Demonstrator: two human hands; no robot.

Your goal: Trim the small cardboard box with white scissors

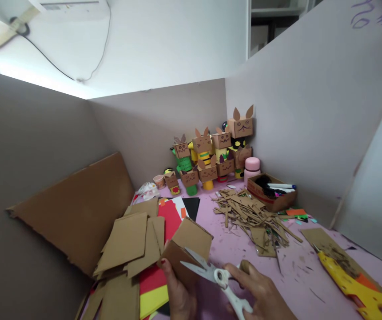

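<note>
My left hand (181, 293) is closed around a small cardboard box (192, 235), with the thumb pressed on its near side. My right hand (257, 289) grips the handles of white-handled scissors (222, 278). The scissors' metal blades are parted and point left, lying across the near side of the box. Whether the blades touch the cardboard I cannot tell. Just left of the box is a pile of cut cardboard squares (127, 240), resting partly over red paper (171, 218) and yellow paper (153, 301).
Several cardboard animal figures (207, 173) stand at the back. A heap of cardboard strips (244, 213) lies centre right, before a box of markers (267, 195) and a pink bottle (252, 169). A yellow glue gun (344, 280) rests at right. A large cardboard sheet (77, 209) leans left.
</note>
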